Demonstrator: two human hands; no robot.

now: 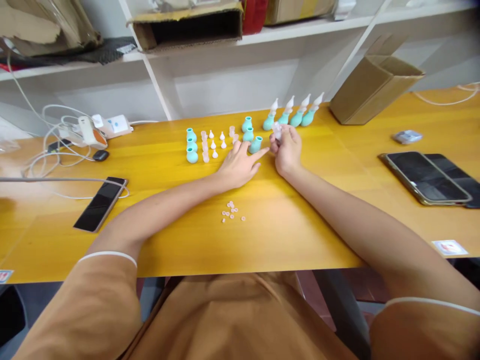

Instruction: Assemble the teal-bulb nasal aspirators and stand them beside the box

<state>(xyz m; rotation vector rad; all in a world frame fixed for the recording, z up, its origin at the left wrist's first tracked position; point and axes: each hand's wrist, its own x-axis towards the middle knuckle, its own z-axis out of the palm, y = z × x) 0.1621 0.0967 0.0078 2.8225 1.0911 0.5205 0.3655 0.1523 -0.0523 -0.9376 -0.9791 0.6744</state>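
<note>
My right hand (288, 150) is closed, pinching a small clear plastic piece (276, 131) in its fingertips. My left hand (240, 166) lies low over the table with its fingers spread, the fingertips beside a clear connector (235, 138) and a teal squeeze bulb (255, 145). More open-necked teal bulbs (192, 156) stand in a column on the left. Beside them are a row of clear connectors (205, 148) and several white pointed nozzles (215, 154). At the back, several assembled bulbs with nozzles (308, 116) stand upright. Small pink rings (231, 216) lie scattered nearer me.
A tall open cardboard box (375, 90) leans at the back right. Phones (427, 177) and a small packet (407, 136) lie on the right. Another phone (101, 204), tangled white cables and a power strip (116, 126) occupy the left. A shelf (270, 37) with boxes runs behind.
</note>
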